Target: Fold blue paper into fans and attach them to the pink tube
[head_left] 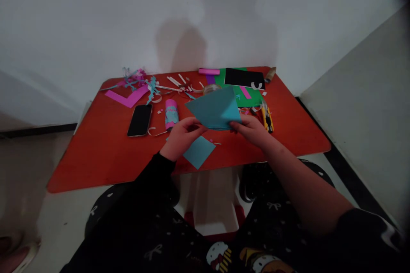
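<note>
Both my hands hold a folded sheet of blue paper (216, 108) raised over the front half of the table. My left hand (184, 134) pinches its lower left edge, fingers bent. At the lower right corner my right hand (251, 128) grips it, thumb on top and fingers underneath. Below them a smaller blue paper piece (199, 152) lies flat near the table's front edge, partly covered by my left hand. Beyond my left hand stands a pink tube (171, 113) with a fringed blue band. To the right of my right hand lies a yellow utility knife (267, 117).
On the red table (102, 149) lie a phone (140, 120), a pink paper frame (130, 100), curled paper scraps (136, 79), a tape roll (211, 88), green paper (253, 99), a black sheet (244, 78) and a pink roll (209, 71). A wall (128, 17) stands behind.
</note>
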The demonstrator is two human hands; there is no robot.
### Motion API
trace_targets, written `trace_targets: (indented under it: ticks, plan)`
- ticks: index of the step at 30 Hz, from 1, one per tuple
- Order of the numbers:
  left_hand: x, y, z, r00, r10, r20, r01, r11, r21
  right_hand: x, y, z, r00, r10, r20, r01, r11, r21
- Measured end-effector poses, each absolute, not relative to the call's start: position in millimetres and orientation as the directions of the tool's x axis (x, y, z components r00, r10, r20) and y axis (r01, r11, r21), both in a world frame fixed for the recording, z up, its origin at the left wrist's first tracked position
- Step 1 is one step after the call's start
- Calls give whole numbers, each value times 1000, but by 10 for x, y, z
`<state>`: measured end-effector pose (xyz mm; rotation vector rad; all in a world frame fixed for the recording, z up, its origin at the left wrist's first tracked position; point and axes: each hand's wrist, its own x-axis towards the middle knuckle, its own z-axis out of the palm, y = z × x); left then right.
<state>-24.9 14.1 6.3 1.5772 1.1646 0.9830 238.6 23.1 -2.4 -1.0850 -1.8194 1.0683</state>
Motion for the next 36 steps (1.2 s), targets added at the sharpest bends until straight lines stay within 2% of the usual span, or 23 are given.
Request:
trace_targets:
  ticks: [6,11,14,17,20,22,25,27,29,32,36]
  plan:
    - [-260,103,86,225,950,216,428,-295,854,2398,242,-29,-391,887,247,312,380,-871]
    - [-257,89,130,236,932,274,458,-355,815,2405,227,-5,-423,855,299,315,448,-837]
    - [-237,91,111,194,956,218,422,-282,862,2403,223,-27,-419,869,263,320,412,-853]
    - [-195,89,103,175,980,94,286,-143,947,2404,236,-78,-377,904,200,323,331,-887]
    - [-147,78,99,174,985,-23,141,-1,990,2415,249,-109,-279,927,253,329,339,-881]
    - [-118,67,91,158,983,-98,39,93,995,2422,239,-94,-221,896,384,417,443,-793]
    - [-77,45,88,130,972,-196,-115,211,971,2413,184,-31,-290,735,613,614,634,-471]
    - [-54,25,100,151,955,-257,-196,284,939,2391,138,14,-397,610,686,654,713,-255]
    - [-37,3,119,200,930,-309,-247,353,902,2364,104,45,-470,537,701,656,744,-130]
    - [-23,-34,143,260,895,-364,-270,429,862,2332,95,65,-520,538,664,659,747,-89]
    - [-20,-64,157,281,880,-383,-261,454,852,2315,139,49,-509,557,656,618,767,-172]
